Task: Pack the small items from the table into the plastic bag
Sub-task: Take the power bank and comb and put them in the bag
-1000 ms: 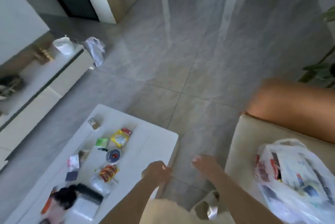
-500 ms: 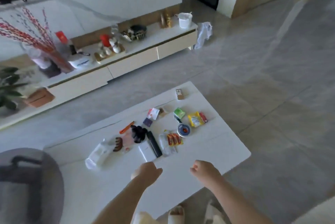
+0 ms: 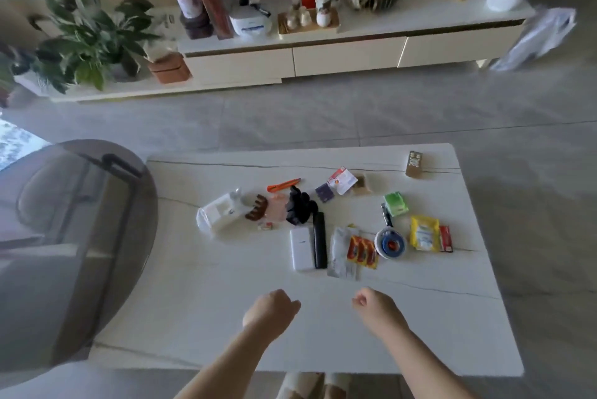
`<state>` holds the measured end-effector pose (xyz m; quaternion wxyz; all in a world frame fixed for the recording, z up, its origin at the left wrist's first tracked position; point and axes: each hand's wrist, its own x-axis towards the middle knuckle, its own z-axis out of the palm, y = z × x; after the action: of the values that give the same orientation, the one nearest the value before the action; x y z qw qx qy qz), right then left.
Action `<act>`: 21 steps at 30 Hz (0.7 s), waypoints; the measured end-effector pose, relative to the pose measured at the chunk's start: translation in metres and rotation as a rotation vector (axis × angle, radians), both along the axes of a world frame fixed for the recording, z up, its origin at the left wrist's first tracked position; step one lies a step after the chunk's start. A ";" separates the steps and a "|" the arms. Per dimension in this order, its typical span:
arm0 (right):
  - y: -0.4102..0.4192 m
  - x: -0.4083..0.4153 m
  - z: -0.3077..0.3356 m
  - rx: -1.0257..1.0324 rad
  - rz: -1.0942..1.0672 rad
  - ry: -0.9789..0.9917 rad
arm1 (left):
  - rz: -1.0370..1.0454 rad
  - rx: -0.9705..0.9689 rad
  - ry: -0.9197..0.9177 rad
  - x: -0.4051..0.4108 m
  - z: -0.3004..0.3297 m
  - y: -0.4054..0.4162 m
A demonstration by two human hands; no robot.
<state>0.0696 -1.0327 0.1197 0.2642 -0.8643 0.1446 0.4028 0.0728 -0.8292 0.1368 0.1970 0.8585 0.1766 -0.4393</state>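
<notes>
A white table [image 3: 226, 318] fills the lower middle of the view, its near edge partly covered by the person's forearms. To its left a round smoked-glass table [image 3: 64, 253] runs out of frame, with a dark frame dimly seen through the glass. Across the grey floor stands a long white cabinet [image 3: 349, 56] crowded with a bowl, jars and a vase of red twigs, all too blurred to make out, and a leafy plant [image 3: 90, 40] at its left end. A white plastic bag [image 3: 539, 36] hangs off the cabinet's right end, smeared by motion; no bag lies on the table itself.

The small items lie scattered across the far half of the table, well apart from both hands. The largest is a clear plastic box [image 3: 216, 214] on the left, then a white power bank [image 3: 302, 248] with a black comb [image 3: 319, 240] touching its right side, a crumpled clear wrapper [image 3: 340, 253], a black hair tie [image 3: 300, 206], a yellow packet [image 3: 424, 234], a round blue tin [image 3: 390, 242], red sachets [image 3: 363, 251], a green packet [image 3: 395, 203], a brown hair clip [image 3: 256, 208] and an orange pen [image 3: 284, 185]. A small brown box [image 3: 414, 164] sits alone at the far right corner.

The left hand [image 3: 271, 309] and right hand [image 3: 376, 305] hover over the bare near part of the table, both with fingers curled under and holding nothing. The fingertips are hidden behind the knuckles.
</notes>
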 end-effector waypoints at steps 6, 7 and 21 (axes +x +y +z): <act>0.004 0.041 -0.057 -0.029 0.074 0.019 | 0.116 -0.028 -0.030 0.030 -0.053 -0.004; 0.006 0.046 -0.067 -0.023 0.083 0.018 | 0.117 -0.022 -0.034 0.035 -0.064 -0.003; 0.066 0.122 -0.226 -0.060 0.123 -0.092 | -0.040 0.047 -0.150 0.110 -0.233 -0.006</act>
<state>0.1912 -0.9671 -0.1062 0.2192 -0.8968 0.0907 0.3735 0.1826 -0.8357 -0.0962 0.1809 0.8968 0.1544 -0.3732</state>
